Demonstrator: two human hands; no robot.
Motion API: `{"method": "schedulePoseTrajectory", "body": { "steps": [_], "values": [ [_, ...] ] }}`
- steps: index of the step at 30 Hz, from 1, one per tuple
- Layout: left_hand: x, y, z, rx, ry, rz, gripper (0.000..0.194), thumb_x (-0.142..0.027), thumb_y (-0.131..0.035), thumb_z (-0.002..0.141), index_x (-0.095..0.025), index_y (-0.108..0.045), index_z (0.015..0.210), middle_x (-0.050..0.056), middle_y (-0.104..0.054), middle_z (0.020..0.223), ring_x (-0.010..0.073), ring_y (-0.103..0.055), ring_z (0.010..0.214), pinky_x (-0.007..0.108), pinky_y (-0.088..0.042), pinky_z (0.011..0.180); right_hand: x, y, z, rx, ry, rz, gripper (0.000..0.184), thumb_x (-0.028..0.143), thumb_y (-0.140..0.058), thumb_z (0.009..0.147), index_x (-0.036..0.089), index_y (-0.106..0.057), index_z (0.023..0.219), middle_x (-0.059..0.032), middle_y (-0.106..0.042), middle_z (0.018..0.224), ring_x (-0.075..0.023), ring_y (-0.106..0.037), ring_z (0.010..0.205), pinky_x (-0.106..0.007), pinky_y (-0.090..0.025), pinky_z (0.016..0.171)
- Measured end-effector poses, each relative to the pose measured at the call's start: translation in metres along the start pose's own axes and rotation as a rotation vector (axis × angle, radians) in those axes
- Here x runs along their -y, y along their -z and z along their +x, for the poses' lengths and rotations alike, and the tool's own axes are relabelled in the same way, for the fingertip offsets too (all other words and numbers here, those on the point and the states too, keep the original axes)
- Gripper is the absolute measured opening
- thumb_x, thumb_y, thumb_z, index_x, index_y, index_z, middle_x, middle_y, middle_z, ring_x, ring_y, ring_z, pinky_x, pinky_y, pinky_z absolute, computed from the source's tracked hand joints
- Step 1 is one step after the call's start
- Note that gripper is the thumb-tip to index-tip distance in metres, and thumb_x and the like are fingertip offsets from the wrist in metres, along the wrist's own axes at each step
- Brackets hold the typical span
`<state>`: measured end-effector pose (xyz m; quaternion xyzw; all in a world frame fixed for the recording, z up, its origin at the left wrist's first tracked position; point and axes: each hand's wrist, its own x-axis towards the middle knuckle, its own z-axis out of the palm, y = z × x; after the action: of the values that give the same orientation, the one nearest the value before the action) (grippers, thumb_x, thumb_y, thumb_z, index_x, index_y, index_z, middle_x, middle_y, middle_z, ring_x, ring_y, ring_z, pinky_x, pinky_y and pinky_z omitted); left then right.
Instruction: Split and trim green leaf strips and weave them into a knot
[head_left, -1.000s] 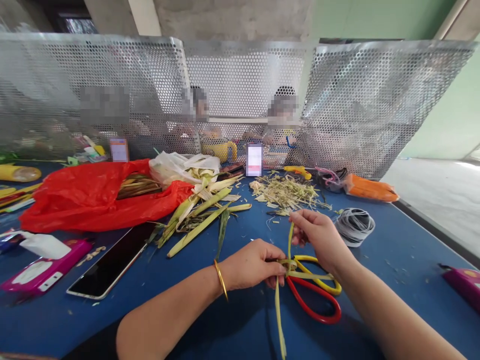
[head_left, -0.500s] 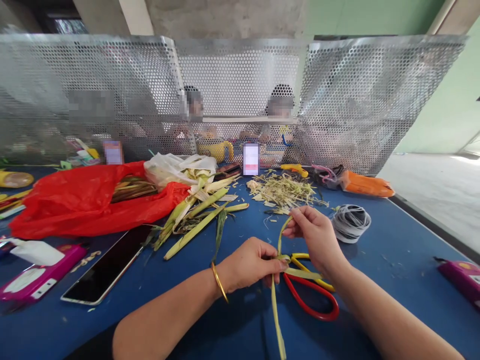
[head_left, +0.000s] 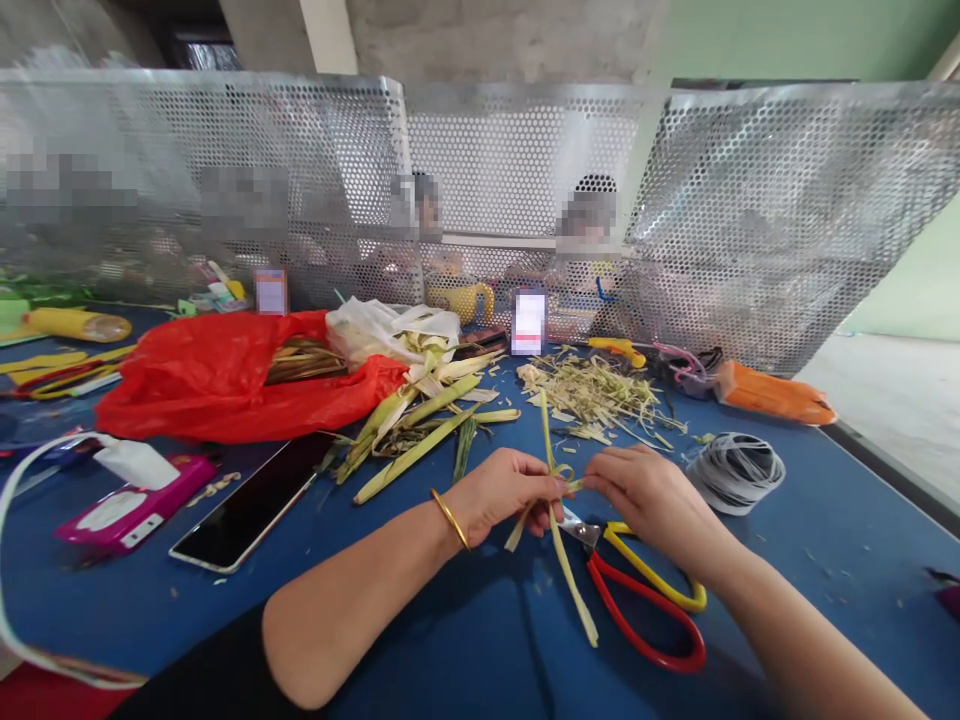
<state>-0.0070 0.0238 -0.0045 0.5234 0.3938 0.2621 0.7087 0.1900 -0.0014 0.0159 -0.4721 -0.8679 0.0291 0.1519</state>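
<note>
My left hand (head_left: 517, 488) pinches some pale green leaf strips (head_left: 574, 585) where they cross in a small loop, with ends sticking up, down and to the lower left. From the right, my right hand (head_left: 637, 490) grips a strip end close to that crossing, its fingers closed. Beneath my hands lies a pair of scissors (head_left: 646, 610) with one red and one yellow handle; the blades are partly covered by my left hand and the strips.
Leaf stalks (head_left: 420, 450) spill from a red plastic bag (head_left: 202, 385). Behind my hands lies a heap of shredded leaf bits (head_left: 600, 390). A roll of grey cord (head_left: 736, 472) stands at right. A phone (head_left: 247, 510) and a magenta power strip (head_left: 139, 505) lie left. A perforated metal screen (head_left: 517, 150) borders the table.
My right hand has come down from the raised strip end to the crossing and now grips another end. The lower strip has swung right. The view has turned slightly left.
</note>
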Motion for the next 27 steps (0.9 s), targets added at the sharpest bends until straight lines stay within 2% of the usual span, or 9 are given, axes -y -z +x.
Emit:
{"method": "schedulePoseTrajectory", "body": {
  "steps": [5, 11, 14, 17, 19, 21, 23, 25, 27],
  "values": [
    [-0.002, 0.001, -0.002, 0.021, 0.052, -0.011, 0.031, -0.038, -0.074, 0.064, -0.010, -0.073, 0.078, 0.005, -0.066, 0.062, 0.0102, -0.056, 0.051, 0.023, -0.044, 0.052, -0.003, -0.004, 0.002, -0.034, -0.067, 0.012, 0.032, 0.031, -0.041, 0.098, 0.021, -0.064, 0.078, -0.0015, -0.066, 0.072, -0.0162, -0.058, 0.069, -0.028, -0.037, 0.071],
    [-0.006, 0.004, -0.004, 0.098, 0.079, 0.038, 0.026, -0.036, -0.074, 0.066, -0.011, -0.072, 0.074, 0.003, -0.065, 0.059, 0.0105, -0.057, 0.051, 0.024, -0.046, 0.054, -0.003, -0.006, 0.001, -0.075, -0.084, -0.006, 0.030, 0.031, -0.045, 0.097, 0.021, -0.065, 0.079, -0.0017, -0.069, 0.075, -0.0171, -0.060, 0.074, -0.030, -0.037, 0.079],
    [-0.005, 0.003, -0.004, 0.058, 0.081, 0.009, 0.026, -0.036, -0.075, 0.064, -0.011, -0.071, 0.071, 0.000, -0.061, 0.055, 0.0094, -0.053, 0.047, 0.024, -0.044, 0.051, -0.004, -0.006, 0.000, -0.105, -0.084, -0.054, 0.027, 0.026, -0.048, 0.095, 0.021, -0.065, 0.076, -0.0006, -0.068, 0.071, -0.0163, -0.060, 0.070, -0.031, -0.037, 0.080],
    [0.000, -0.001, -0.001, -0.035, 0.073, -0.048, 0.029, -0.037, -0.075, 0.063, -0.011, -0.070, 0.073, 0.000, -0.059, 0.054, 0.0092, -0.053, 0.046, 0.024, -0.044, 0.051, 0.002, 0.000, -0.002, -0.315, -0.065, -0.171, 0.022, 0.021, -0.049, 0.093, 0.021, -0.069, 0.083, -0.0047, -0.069, 0.083, -0.0194, -0.059, 0.078, -0.035, -0.036, 0.083],
    [0.004, -0.003, 0.002, -0.098, 0.063, -0.089, 0.031, -0.039, -0.076, 0.063, -0.011, -0.070, 0.073, 0.001, -0.061, 0.057, 0.0105, -0.056, 0.050, 0.025, -0.045, 0.053, 0.013, 0.002, -0.004, -0.432, 0.027, -0.221, 0.022, 0.018, -0.048, 0.093, 0.022, -0.070, 0.092, -0.0065, -0.067, 0.089, -0.0208, -0.057, 0.082, -0.035, -0.035, 0.079],
    [0.008, -0.006, 0.005, -0.152, 0.055, -0.127, 0.032, -0.040, -0.078, 0.060, -0.011, -0.068, 0.069, 0.001, -0.061, 0.057, 0.0107, -0.056, 0.052, 0.024, -0.044, 0.054, 0.025, 0.000, -0.005, -0.360, 0.213, -0.217, 0.025, 0.014, -0.046, 0.093, 0.023, -0.068, 0.095, -0.0047, -0.064, 0.084, -0.0190, -0.054, 0.076, -0.034, -0.035, 0.074],
    [0.012, -0.007, 0.008, -0.190, 0.046, -0.159, 0.035, -0.041, -0.082, 0.055, -0.012, -0.065, 0.062, -0.001, -0.058, 0.054, 0.0086, -0.051, 0.050, 0.022, -0.039, 0.051, 0.036, -0.008, -0.005, -0.171, 0.374, -0.249, 0.022, 0.013, -0.045, 0.094, 0.020, -0.065, 0.097, -0.0043, -0.062, 0.083, -0.0185, -0.053, 0.076, -0.034, -0.035, 0.076],
    [0.014, -0.007, 0.010, -0.215, 0.043, -0.183, 0.037, -0.041, -0.084, 0.050, -0.012, -0.063, 0.058, -0.003, -0.054, 0.052, 0.0067, -0.047, 0.049, 0.020, -0.035, 0.050, 0.042, -0.019, -0.003, -0.116, 0.438, -0.348, 0.018, 0.011, -0.046, 0.093, 0.017, -0.063, 0.092, -0.0052, -0.061, 0.081, -0.0198, -0.053, 0.078, -0.035, -0.034, 0.075],
    [0.012, -0.005, 0.009, -0.220, 0.054, -0.204, 0.038, -0.040, -0.086, 0.047, -0.011, -0.063, 0.059, -0.004, -0.054, 0.053, 0.0064, -0.046, 0.050, 0.020, -0.035, 0.051, 0.042, -0.028, -0.002, -0.138, 0.446, -0.418, 0.019, 0.009, -0.044, 0.093, 0.015, -0.061, 0.085, -0.0054, -0.059, 0.079, -0.0203, -0.052, 0.076, -0.035, -0.033, 0.072]
  ]
}}
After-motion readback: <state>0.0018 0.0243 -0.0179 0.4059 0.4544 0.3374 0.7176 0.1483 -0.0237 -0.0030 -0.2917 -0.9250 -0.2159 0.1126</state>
